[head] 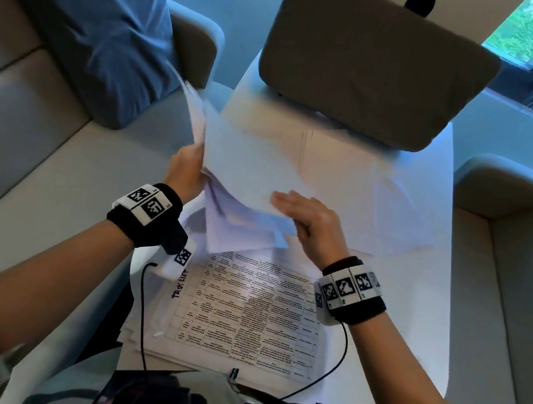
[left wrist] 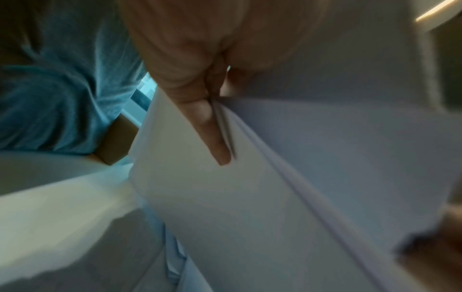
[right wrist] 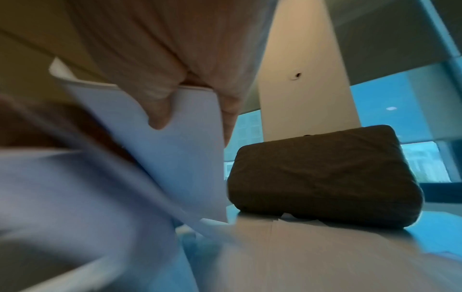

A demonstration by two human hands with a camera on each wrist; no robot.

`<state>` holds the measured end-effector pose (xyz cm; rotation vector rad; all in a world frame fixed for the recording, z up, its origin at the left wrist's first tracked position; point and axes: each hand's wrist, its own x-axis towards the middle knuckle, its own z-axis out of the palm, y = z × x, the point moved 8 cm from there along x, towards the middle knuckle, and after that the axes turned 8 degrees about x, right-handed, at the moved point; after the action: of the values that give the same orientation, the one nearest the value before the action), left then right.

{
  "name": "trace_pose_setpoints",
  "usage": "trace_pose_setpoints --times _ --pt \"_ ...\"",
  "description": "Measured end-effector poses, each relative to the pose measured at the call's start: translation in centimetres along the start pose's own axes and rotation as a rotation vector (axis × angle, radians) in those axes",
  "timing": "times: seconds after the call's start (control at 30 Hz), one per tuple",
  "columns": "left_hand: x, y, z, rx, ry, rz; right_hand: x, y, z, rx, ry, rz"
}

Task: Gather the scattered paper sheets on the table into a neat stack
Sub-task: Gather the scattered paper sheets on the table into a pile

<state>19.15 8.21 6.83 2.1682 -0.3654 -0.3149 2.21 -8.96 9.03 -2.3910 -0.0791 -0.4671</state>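
Sheets (head: 246,163) sit fanned between my hands: left hand (head: 186,168) pinches one edge, right hand (head: 309,222) pinches the other; I should tap them square.

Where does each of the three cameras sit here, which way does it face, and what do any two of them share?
Head: worn on the head, looking down at the table; shows both forearms, the left hand and right hand on the held sheets.
Left wrist: looks along the hand; fingers pinch the sheets' edge.
Right wrist: low, facing across the table; fingers grip a sheet, the dark cushion beyond.
Shared: head and right wrist both show the cushion; all three show the sheets.
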Motion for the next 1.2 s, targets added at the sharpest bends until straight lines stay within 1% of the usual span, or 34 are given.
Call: trace_pose_setpoints --times 0.03,0.1,0.13,0.17,0.23,0.27,0.33,0.4,0.43,0.5,0.53,0.57,0.6,0.67,0.7,0.8,0.87,0.9,0.97,1.03,1.1,1.13,1.2 --pt "-0.4 0.0 -0.1 -0.069 -0.012 -0.040 -0.4 0.0 0.9 0.024 -0.055 -0.003" --pt "-1.2 -0.2 0.2 -0.295 -0.085 -0.162 -1.3 -0.1 2.3 0.070 -0.124 -0.031" --pt "-1.1 -0.4 0.5 -0.323 -0.119 -0.196 -1.6 -0.4 2.9 0.076 -0.151 -0.052" --pt "-1.3 -0.3 0.6 -0.338 -0.140 -0.188 -1.8 -0.6 3.4 0.061 -0.175 -0.076" --pt "-1.8 0.1 0.8 -0.267 -0.199 -0.128 -2.4 -0.9 4.3 -0.013 -0.219 -0.114" --pt "-1.9 0.1 0.7 -0.199 -0.223 -0.096 -2.8 -0.7 4.7 -0.045 -0.229 -0.108" --pt "-2.2 0.3 0.3 -0.057 -0.253 0.019 -3.4 0.0 5.0 -0.030 -0.201 -0.050" --pt "-2.7 0.7 -0.5 0.020 -0.229 0.109 -3.6 0.7 4.9 0.031 -0.176 0.050" --pt "-3.0 0.8 -0.8 0.045 -0.216 0.143 -3.7 1.1 5.0 0.038 -0.203 0.126" --pt "-3.4 1.6 -1.3 0.109 -0.182 0.222 -3.9 1.5 5.1 0.034 -0.316 0.293" --pt "-3.6 2.0 -1.5 0.130 -0.162 0.263 -4.0 1.2 4.8 0.062 -0.346 0.343" --pt "-3.8 2.6 -1.7 0.146 -0.132 0.313 -3.8 0.9 4.1 0.119 -0.319 0.359" --pt "-4.0 3.0 -2.0 0.170 -0.103 0.353 -3.4 0.7 3.2 0.180 -0.253 0.362" --pt "-4.6 4.1 -2.8 0.207 -0.039 0.440 -2.6 1.1 0.8 0.246 -0.051 0.371" --pt "-4.9 4.7 -3.1 0.218 -0.013 0.498 -2.3 1.8 -0.7 0.220 0.065 0.383" --pt "-6.2 5.8 -3.4 0.255 0.016 0.704 -2.3 3.5 -6.3 0.001 0.380 0.428" --pt "-7.1 6.0 -3.5 0.273 0.028 0.791 -2.6 4.0 -9.4 -0.038 0.512 0.447" --pt "-7.5 6.2 -3.6 0.287 0.036 0.824 -2.6 4.2 -10.4 -0.012 0.546 0.450" --pt "-8.1 6.3 -3.4 0.312 0.049 0.877 -2.4 3.5 -11.6 0.015 0.555 0.437" --pt "-8.2 6.3 -3.2 0.341 0.069 0.885 -2.5 2.5 -12.2 -0.002 0.576 0.380" --pt "-7.9 6.2 -3.1 0.364 0.107 0.868 -3.2 1.9 -12.4 0.019 0.640 0.343" --pt "-7.8 6.2 -3.1 0.369 0.127 0.859 -3.8 2.1 -12.1 0.046 0.673 0.357" --pt "-7.8 6.4 -3.1 0.370 0.161 0.854 -4.7 3.2 -10.8 0.178 0.680 0.460"
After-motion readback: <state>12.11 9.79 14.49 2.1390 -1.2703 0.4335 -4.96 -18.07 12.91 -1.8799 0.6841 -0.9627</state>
